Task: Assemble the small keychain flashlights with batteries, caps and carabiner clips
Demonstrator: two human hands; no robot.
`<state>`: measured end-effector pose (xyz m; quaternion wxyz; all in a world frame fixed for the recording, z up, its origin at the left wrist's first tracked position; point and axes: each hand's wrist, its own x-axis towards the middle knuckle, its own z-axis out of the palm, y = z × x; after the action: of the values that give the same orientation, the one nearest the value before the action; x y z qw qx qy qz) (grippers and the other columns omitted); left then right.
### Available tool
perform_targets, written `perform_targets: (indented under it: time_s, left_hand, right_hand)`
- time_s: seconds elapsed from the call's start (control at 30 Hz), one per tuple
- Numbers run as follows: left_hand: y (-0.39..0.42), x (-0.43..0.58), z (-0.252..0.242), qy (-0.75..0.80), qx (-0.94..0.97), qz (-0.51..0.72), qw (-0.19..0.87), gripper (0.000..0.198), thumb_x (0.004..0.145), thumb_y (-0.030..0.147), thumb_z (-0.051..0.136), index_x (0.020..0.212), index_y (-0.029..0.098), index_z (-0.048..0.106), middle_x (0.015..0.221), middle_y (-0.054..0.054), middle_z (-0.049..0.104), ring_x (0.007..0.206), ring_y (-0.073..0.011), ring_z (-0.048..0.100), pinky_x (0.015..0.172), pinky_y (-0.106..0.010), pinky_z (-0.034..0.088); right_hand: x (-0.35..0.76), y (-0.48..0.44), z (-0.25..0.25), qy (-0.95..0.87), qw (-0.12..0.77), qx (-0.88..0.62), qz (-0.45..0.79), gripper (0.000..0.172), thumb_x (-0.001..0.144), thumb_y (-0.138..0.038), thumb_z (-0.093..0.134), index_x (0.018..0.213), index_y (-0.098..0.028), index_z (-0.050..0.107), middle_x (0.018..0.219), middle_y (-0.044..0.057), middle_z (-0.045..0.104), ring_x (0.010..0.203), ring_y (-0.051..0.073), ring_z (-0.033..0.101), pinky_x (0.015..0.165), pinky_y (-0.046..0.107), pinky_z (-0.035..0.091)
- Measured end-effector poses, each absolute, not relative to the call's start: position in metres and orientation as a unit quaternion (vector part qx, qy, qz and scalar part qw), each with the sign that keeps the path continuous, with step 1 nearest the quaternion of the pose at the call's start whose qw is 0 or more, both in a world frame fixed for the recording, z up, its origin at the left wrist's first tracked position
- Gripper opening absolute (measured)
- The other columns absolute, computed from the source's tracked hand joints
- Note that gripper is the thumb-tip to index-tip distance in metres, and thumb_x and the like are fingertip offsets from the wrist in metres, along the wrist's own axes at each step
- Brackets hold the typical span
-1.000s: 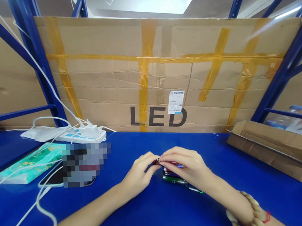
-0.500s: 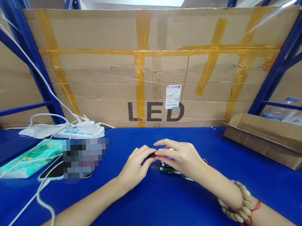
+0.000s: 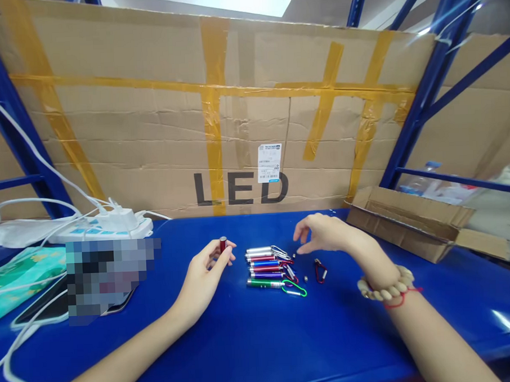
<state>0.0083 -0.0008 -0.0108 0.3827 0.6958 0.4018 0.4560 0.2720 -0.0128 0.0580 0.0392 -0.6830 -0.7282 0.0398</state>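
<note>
My left hand (image 3: 205, 275) grips a short red metal flashlight tube (image 3: 223, 245), holding it upright with its end showing above the fingers. My right hand (image 3: 326, 233) hovers to the right with thumb and fingers apart, and nothing shows between them. Just below its fingertips lies a tiny silver piece (image 3: 294, 256), perhaps a button battery. A second small silver piece (image 3: 305, 279) rests nearer to me. Between the hands, several slim keychain flashlights (image 3: 264, 263) lie side by side, silver, red, blue and purple, with a green flashlight (image 3: 265, 283) closest. A separate red carabiner clip (image 3: 321, 271) lies right of them.
On the left are a white power strip (image 3: 112, 220) with cables, a green tissue pack (image 3: 26, 274) and a phone (image 3: 40, 304), partly blurred out. An open cardboard box (image 3: 400, 224) stands at the right. A large cardboard panel (image 3: 151, 139) closes off the back.
My hands, together before, are now apart. The left has moved left with the red tube; the right has moved right with fingers opened. The view has swung right, and the flashlight row is uncovered.
</note>
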Motion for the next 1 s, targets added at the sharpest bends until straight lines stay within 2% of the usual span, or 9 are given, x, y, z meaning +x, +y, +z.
perform_targets:
  time_s: [0.07,0.17,0.3,0.53,0.6,0.7,0.8,0.9,1.0]
  left_hand:
    - [0.001,0.009,-0.012,0.404,0.688,0.454,0.398,0.032,0.081,0.045,0.049,0.093,0.017,0.059,0.078,-0.003,0.061,0.074,-0.0155,0.057,0.064,-0.025,0.043]
    - [0.003,0.009,-0.012,0.407,0.685,0.449,0.404,0.034,0.080,0.046,0.050,0.094,0.017,0.059,0.078,-0.003,0.061,0.074,-0.0156,0.057,0.063,-0.025,0.042]
    - [0.005,0.008,-0.011,0.416,0.693,0.442,0.390,0.034,0.082,0.046,0.048,0.094,0.017,0.059,0.080,-0.003,0.061,0.077,-0.0159,0.057,0.064,-0.025,0.042]
    - [0.009,0.007,-0.013,0.423,0.704,0.448,0.354,0.029,0.083,0.042,0.049,0.093,0.019,0.062,0.090,-0.004,0.065,0.083,-0.0171,0.060,0.068,-0.025,0.044]
    - [0.009,0.007,-0.014,0.410,0.716,0.451,0.340,0.025,0.081,0.039,0.052,0.090,0.019,0.064,0.095,-0.004,0.065,0.087,-0.0181,0.060,0.068,-0.025,0.045]
    - [0.008,0.008,-0.015,0.377,0.749,0.450,0.307,0.020,0.079,0.035,0.056,0.086,0.020,0.068,0.093,-0.004,0.066,0.087,-0.0182,0.059,0.069,-0.025,0.045]
    - [0.007,0.009,-0.016,0.349,0.777,0.432,0.296,0.015,0.077,0.030,0.059,0.083,0.020,0.070,0.085,-0.003,0.065,0.080,-0.0159,0.059,0.068,-0.025,0.046]
    - [0.006,0.009,-0.016,0.329,0.792,0.422,0.294,0.011,0.075,0.024,0.062,0.082,0.020,0.070,0.083,-0.002,0.063,0.078,-0.0146,0.058,0.069,-0.025,0.046]
    - [0.005,0.010,-0.015,0.322,0.795,0.423,0.292,0.008,0.075,0.021,0.063,0.079,0.020,0.070,0.080,-0.002,0.062,0.075,-0.0139,0.057,0.067,-0.024,0.046]
  right_hand:
    - [0.278,-0.008,0.051,-0.726,-0.009,-0.679,0.105,0.028,0.060,-0.027,0.073,0.087,-0.023,0.070,0.082,-0.001,0.071,0.069,0.017,0.064,0.052,0.023,0.041]
    - [0.281,0.000,0.042,-0.745,-0.004,-0.650,0.150,0.033,0.059,-0.027,0.073,0.091,-0.023,0.070,0.083,0.000,0.071,0.070,0.017,0.064,0.052,0.022,0.042]
    - [0.277,0.005,0.036,-0.756,0.004,-0.640,0.134,0.022,0.061,-0.030,0.072,0.082,-0.024,0.073,0.080,-0.001,0.072,0.075,0.018,0.064,0.059,0.024,0.043]
    - [0.267,-0.001,0.041,-0.742,0.008,-0.666,0.082,0.009,0.064,-0.025,0.067,0.070,-0.026,0.073,0.076,-0.002,0.072,0.074,0.018,0.064,0.056,0.025,0.039]
    - [0.263,-0.004,0.042,-0.738,0.043,-0.671,0.053,0.010,0.066,-0.026,0.065,0.071,-0.025,0.073,0.078,-0.002,0.072,0.075,0.019,0.064,0.058,0.026,0.039]
    - [0.247,-0.006,0.041,-0.744,0.177,-0.642,0.052,0.013,0.069,-0.032,0.064,0.074,-0.024,0.073,0.076,-0.001,0.071,0.070,0.017,0.063,0.058,0.027,0.040]
    - [0.222,-0.011,0.034,-0.756,0.319,-0.542,0.180,0.024,0.071,-0.039,0.065,0.079,-0.019,0.073,0.072,0.003,0.070,0.061,0.013,0.059,0.056,0.025,0.042]
    - [0.199,-0.018,0.026,-0.727,0.357,-0.472,0.347,0.034,0.071,-0.046,0.065,0.084,-0.015,0.072,0.068,0.003,0.068,0.055,0.011,0.055,0.050,0.023,0.041]
    - [0.189,-0.023,0.022,-0.698,0.367,-0.463,0.405,0.035,0.070,-0.046,0.067,0.083,-0.015,0.073,0.063,0.002,0.065,0.051,0.008,0.050,0.047,0.021,0.038]
